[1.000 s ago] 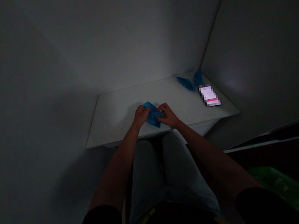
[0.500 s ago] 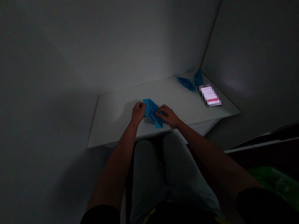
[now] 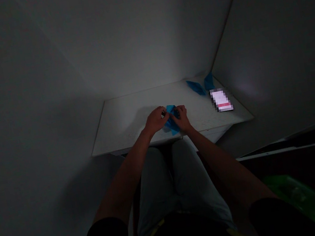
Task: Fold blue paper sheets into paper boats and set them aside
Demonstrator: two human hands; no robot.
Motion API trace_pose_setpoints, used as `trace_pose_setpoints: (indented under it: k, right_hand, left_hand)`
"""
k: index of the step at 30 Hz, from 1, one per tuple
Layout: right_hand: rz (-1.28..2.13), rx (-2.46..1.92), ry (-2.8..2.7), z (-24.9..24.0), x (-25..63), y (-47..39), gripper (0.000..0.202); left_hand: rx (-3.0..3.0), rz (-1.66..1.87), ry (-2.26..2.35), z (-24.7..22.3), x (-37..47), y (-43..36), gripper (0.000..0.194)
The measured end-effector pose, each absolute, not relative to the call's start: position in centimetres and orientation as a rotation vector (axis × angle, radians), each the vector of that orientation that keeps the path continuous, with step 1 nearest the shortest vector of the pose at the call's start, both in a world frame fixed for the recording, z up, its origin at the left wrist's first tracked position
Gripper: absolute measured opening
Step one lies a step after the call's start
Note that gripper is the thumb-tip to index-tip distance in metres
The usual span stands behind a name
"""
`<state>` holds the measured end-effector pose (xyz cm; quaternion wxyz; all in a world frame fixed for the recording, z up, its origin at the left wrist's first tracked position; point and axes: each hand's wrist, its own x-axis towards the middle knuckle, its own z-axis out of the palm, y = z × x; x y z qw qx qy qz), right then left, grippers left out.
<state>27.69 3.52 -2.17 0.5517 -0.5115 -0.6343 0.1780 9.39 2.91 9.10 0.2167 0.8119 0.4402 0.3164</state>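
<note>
A piece of folded blue paper (image 3: 173, 127) is between my hands, close to the front edge of the white table (image 3: 124, 119). My left hand (image 3: 156, 120) pinches it from the left with curled fingers. On the other side, my right hand (image 3: 182, 118) grips its right part, thumb and fingers bent around it. Both hands cover much of the paper, so its full shape is hidden.
Two more folded blue paper pieces, one pointed (image 3: 196, 87) and one upright (image 3: 209, 81), lie at the table's back right. A phone with a lit screen (image 3: 220, 100) is in front of them. Walls close in around the table. A green plastic bag (image 3: 299, 194) rests low at right.
My left hand has moved right, closer to my right hand. The paper has shifted slightly right and shows less, and my right hand has turned more upright around it.
</note>
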Motion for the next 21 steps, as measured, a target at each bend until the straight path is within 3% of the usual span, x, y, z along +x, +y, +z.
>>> trace_pose_setpoints:
  k: [7, 21]
  right_hand:
    - [0.429, -1.187, -1.387, -2.0, 27.8, 3.9, 0.023]
    - [0.332, -1.194, -1.416, 1.3, 27.0, 1.2, 0.038]
  left_hand:
    - [2.364, 0.713, 1.351, 9.9, 9.7, 2.3, 0.005]
    - [2.213, 0.752, 1.395, 11.2, 9.1, 0.7, 0.013]
